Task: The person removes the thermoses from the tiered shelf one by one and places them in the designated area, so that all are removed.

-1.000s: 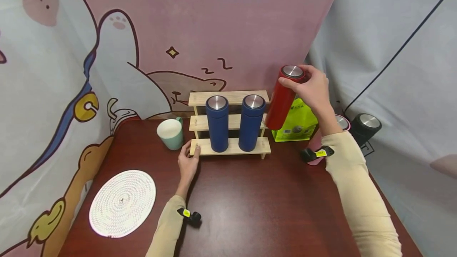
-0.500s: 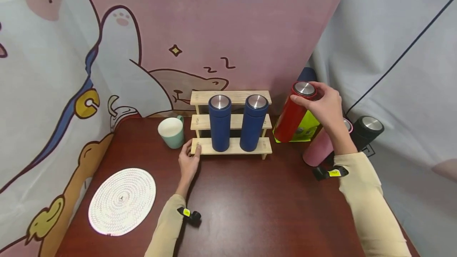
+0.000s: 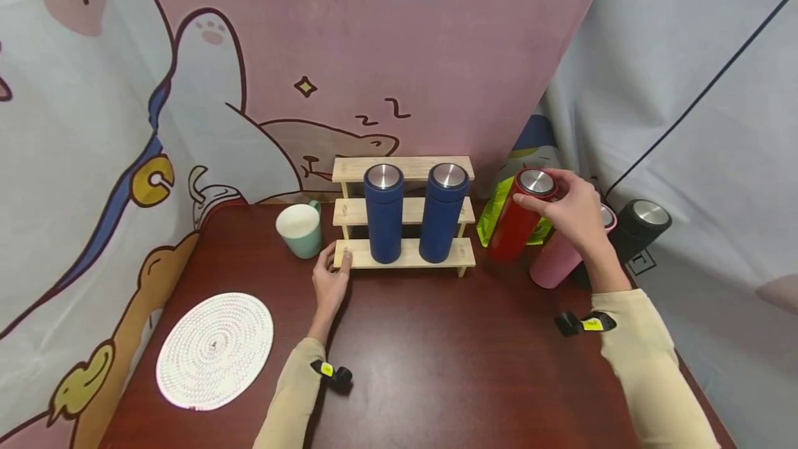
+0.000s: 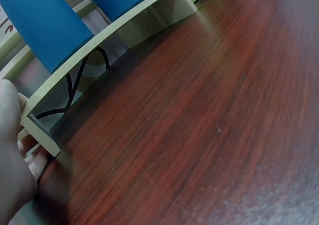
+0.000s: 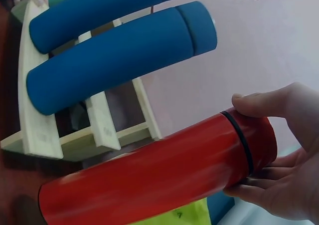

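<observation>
My left hand (image 3: 329, 281) grips left end of wooden rack (image 3: 463, 249); light, steady hold seems best. My right hand (image 3: 576, 210) grips red flask (image 3: 515, 227) round its top, right of rack; should level base, avoid knocking pink flask (image 3: 551, 262). Glossy red-brown tabletop (image 3: 436, 352) beneath; pink cartoon backdrop (image 3: 449, 54) behind.

A plain cream left sleeve (image 3: 289, 393) and matching right sleeve (image 3: 654, 373) are long and lightly creased. Just behind each cuff (image 3: 310, 346) sits a stubby black camera (image 3: 341, 377), its base marked with a bright yellow label (image 3: 327, 368).
</observation>
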Motion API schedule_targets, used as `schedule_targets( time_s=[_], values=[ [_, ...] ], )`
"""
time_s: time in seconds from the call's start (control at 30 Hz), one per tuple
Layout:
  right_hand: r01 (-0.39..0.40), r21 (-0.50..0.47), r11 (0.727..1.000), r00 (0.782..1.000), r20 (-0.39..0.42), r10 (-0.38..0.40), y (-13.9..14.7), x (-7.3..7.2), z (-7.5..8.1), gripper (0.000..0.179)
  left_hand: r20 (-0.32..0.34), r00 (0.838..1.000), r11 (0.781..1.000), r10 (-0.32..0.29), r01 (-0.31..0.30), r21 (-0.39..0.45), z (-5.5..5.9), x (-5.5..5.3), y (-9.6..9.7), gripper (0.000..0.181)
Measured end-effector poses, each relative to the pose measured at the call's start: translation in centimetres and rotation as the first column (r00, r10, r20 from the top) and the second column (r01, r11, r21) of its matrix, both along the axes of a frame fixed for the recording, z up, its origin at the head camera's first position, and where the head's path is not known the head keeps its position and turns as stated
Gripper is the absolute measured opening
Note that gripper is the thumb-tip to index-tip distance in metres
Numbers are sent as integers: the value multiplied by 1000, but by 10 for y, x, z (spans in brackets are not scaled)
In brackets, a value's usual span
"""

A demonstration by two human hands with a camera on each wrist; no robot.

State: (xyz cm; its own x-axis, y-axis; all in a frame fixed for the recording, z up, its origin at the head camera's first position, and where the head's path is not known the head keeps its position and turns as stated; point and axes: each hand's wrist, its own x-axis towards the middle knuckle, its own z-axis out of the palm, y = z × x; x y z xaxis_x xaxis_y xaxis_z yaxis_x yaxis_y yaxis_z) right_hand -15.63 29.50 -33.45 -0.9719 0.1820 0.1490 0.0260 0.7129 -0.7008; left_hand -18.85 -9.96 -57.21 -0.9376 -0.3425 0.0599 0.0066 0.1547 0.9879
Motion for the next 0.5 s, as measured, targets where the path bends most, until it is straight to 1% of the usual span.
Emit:
schedule_targets(
  time_s=[0.13, 0.33, 0.5],
  values=[
    [-19, 26, 999, 1000, 0, 19, 3, 2, -11, 77, 0, 1000, 1000, 4, -4, -3, 2, 0, 0, 46],
    [-41, 2, 999, 999, 18, 41, 7, 6, -23, 74, -2, 1000, 1000, 4, -4, -9, 2, 1, 0, 46],
    [-55, 0, 998, 998, 42, 55, 8, 9, -31, 77, 2, 1000, 1000, -2, 2, -3, 0, 1, 0, 47]
  ],
)
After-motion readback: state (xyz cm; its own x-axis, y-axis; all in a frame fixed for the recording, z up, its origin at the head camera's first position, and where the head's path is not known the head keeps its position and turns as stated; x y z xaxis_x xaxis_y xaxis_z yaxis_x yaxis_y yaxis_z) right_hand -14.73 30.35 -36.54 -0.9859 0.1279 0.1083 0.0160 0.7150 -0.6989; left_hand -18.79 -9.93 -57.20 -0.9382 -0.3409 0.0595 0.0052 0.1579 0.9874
